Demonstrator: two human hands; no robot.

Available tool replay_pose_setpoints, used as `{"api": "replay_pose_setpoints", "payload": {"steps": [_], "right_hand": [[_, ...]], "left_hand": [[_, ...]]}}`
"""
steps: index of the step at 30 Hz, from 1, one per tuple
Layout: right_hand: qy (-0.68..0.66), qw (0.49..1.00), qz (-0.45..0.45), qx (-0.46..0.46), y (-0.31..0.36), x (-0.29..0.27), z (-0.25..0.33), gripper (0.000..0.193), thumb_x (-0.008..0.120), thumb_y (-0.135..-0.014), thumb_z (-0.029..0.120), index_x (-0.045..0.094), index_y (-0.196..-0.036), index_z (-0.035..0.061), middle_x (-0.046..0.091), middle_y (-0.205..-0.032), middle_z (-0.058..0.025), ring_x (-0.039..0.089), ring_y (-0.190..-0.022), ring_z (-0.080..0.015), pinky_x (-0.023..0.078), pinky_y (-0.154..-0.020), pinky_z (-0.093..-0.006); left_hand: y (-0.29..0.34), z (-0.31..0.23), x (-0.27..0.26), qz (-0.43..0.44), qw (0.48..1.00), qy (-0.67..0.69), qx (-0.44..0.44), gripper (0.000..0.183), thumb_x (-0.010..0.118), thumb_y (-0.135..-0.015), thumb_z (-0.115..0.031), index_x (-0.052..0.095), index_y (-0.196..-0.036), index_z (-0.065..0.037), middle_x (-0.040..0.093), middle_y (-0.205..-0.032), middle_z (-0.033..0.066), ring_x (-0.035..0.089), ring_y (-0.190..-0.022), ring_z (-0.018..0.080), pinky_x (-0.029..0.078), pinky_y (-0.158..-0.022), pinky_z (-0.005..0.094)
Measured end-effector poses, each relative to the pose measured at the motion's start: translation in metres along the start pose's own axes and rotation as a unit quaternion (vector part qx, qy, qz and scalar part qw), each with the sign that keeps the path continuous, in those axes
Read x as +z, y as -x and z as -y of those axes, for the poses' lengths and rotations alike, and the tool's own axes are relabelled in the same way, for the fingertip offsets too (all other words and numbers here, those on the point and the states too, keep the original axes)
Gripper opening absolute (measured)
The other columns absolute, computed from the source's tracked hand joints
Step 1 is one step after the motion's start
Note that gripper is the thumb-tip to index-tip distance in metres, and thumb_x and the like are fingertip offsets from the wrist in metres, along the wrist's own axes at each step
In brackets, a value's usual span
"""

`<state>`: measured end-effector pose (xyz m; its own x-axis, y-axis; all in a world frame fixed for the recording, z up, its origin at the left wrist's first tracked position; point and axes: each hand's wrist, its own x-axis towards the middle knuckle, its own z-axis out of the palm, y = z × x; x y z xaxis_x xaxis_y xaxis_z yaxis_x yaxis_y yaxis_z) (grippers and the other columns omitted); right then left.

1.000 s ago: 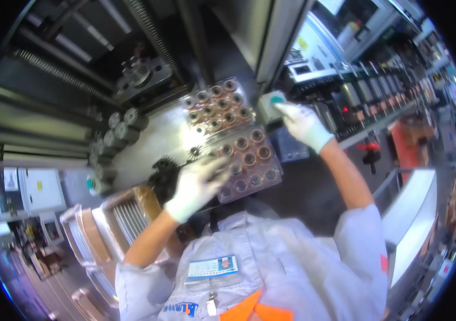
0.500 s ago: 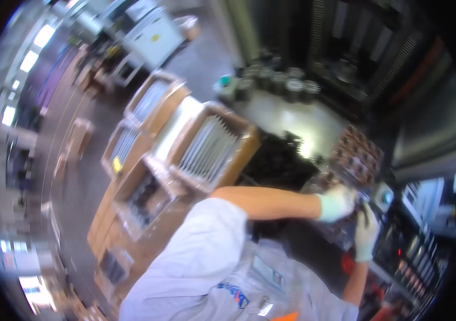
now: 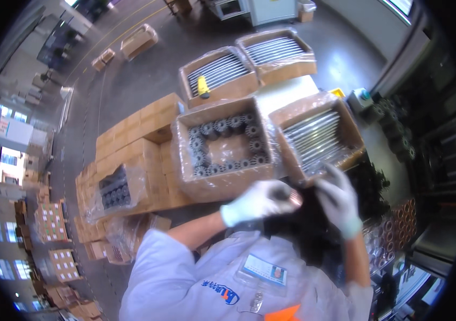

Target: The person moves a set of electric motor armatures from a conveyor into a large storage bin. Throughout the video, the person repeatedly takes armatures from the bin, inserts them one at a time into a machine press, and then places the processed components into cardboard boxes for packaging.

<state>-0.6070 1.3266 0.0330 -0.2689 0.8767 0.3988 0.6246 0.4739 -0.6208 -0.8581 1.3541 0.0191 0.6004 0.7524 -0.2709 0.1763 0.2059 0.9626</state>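
Your left hand (image 3: 257,201) wraps copper-ended part (image 3: 294,198) mid-frame, end bared rightward, probably for clear access; right hand (image 3: 340,202) loosely open, near rod box (image 3: 350,131).

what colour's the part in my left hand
The part in your left hand looks dark grey with a coppery end; best in the head view.
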Motion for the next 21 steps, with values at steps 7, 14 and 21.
{"api": "replay_pose_setpoints", "payload": {"steps": [7,14,21], "right_hand": [[0.004,0.92,0.272,-0.282,-0.175,0.243,0.006,0.039,0.07,-0.079,0.011,0.068,-0.117,0.0164,0.053,-0.142,-0.0213,0.067,-0.106,-0.0348,0.056,-0.084,-0.0425],[0.099,0.824,0.462,-0.312,-0.212,0.335,0.01,0.051,0.075,-0.077,0.019,0.063,-0.127,0.0216,0.05,-0.141,-0.0236,0.068,-0.103,-0.0347,0.057,-0.082,-0.0454],[0.073,0.866,0.398,-0.294,-0.205,0.326,0.006,0.037,0.078,-0.073,0.026,0.062,-0.103,0.0119,0.056,-0.12,-0.0256,0.068,-0.085,-0.0368,0.057,-0.064,-0.0454]], "left_hand": [[0.08,0.064,-0.18,-0.265,0.833,-0.449,0.184,0.025,0.073,-0.085,-0.014,0.051,-0.094,-0.005,0.067,-0.114,0.0152,0.065,-0.104,0.037,0.049,-0.096,0.0501],[0.111,0.11,-0.207,-0.281,0.805,-0.496,0.165,0.035,0.073,-0.079,-0.008,0.049,-0.104,-0.008,0.061,-0.127,0.015,0.06,-0.117,0.0369,0.05,-0.095,0.0492],[0.107,0.126,-0.197,-0.352,0.788,-0.476,0.168,0.03,0.073,-0.086,-0.018,0.05,-0.102,-0.008,0.063,-0.122,0.0159,0.062,-0.114,0.0373,0.05,-0.092,0.0466]]}}
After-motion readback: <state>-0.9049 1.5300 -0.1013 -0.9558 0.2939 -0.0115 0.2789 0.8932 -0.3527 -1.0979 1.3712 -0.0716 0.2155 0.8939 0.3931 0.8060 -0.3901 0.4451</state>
